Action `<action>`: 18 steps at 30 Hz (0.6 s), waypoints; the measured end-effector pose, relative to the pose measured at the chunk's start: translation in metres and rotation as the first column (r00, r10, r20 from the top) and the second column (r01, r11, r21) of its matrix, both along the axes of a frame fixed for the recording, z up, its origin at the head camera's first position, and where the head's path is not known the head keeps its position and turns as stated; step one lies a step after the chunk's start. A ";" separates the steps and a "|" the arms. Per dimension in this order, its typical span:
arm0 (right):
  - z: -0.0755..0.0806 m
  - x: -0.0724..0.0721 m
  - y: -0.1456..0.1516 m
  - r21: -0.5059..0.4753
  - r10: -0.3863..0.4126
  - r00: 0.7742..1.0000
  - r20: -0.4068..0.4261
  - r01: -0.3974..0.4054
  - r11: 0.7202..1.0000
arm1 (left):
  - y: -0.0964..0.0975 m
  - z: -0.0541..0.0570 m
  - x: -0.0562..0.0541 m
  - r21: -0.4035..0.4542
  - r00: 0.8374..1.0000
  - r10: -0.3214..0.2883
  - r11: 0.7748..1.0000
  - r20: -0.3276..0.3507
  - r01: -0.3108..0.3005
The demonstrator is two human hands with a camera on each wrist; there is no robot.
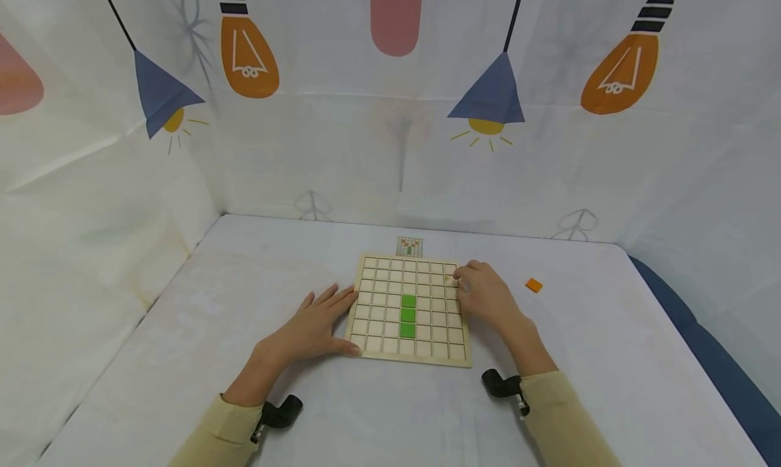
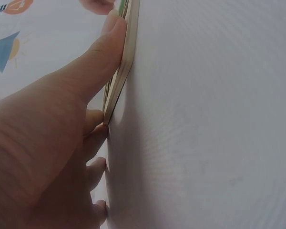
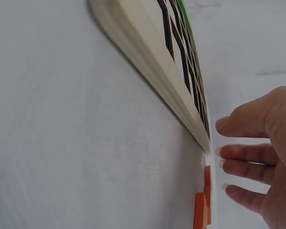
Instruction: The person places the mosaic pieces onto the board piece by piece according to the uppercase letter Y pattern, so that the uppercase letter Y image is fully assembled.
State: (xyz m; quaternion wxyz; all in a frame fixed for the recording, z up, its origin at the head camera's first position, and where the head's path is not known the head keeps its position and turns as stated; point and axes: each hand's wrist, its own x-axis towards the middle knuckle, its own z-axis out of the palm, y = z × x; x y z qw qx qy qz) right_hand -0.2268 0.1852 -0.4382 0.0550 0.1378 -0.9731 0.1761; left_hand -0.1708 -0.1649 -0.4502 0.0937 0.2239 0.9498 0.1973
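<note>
A light wooden grid board (image 1: 373,314) lies on the white table, with three green tiles (image 1: 408,315) in a column near its middle. My left hand (image 1: 311,328) steadies its left side, fingers spread along the edge and thumb at the front corner. In the left wrist view the thumb (image 2: 97,57) presses against the rim. My right hand (image 1: 488,294) is at the upper right part of the board, fingertips bent down over the cells. A small yellowish spot shows at those fingertips; I cannot tell whether they pinch a tile. The index finger is hidden in the right wrist view.
An orange tile (image 1: 533,285) lies on the table right of the board; orange pieces (image 3: 200,212) also show low in the right wrist view. Behind the board is a small pattern card (image 1: 409,247). Cloth printed with lamps (image 1: 493,94) hangs at the back.
</note>
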 end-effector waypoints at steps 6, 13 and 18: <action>0.001 -0.001 0.009 -0.012 -0.041 0.999 -0.005 0.041 0.999 | 0.000 0.000 0.001 -0.002 1.000 0.003 1.000 -0.006 -0.003; 0.000 -0.004 0.018 -0.006 -0.056 0.998 0.027 0.057 0.998 | 0.000 0.000 0.001 -0.004 1.000 0.005 1.000 -0.003 -0.005; -0.003 -0.005 0.023 -0.016 -0.046 0.999 0.023 0.046 0.999 | 0.000 0.000 0.001 -0.006 1.000 0.004 1.000 -0.003 -0.004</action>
